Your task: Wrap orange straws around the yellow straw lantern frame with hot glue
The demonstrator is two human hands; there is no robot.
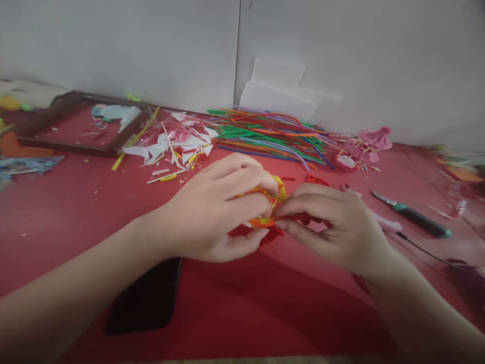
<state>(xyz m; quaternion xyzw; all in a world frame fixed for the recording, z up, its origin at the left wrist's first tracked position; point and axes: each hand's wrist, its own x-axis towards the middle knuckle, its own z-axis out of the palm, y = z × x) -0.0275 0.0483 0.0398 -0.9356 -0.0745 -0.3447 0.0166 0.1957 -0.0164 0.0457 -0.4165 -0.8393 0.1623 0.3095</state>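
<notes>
Both hands meet over the middle of the red table, around a small red and yellow craft piece (262,221). My left hand (231,207) curls over it from the left, with fingers wrapped round its yellow parts. From the right, my right hand (333,222) pinches the piece's edge between thumb and fingertips. A red pleated fringe shows below the fingers, and another bit of red lies just behind the right hand. Much of the piece is hidden by the fingers. Partly behind my right hand lies a pink tool (388,223) with a black cord.
A utility knife (422,216) lies at the right, blade exposed. Further back are a pink pleated model (366,146), a bundle of coloured sticks (273,134), white paper scraps (159,149) and a dark frame (64,147). A black phone (147,298) rests under my left forearm.
</notes>
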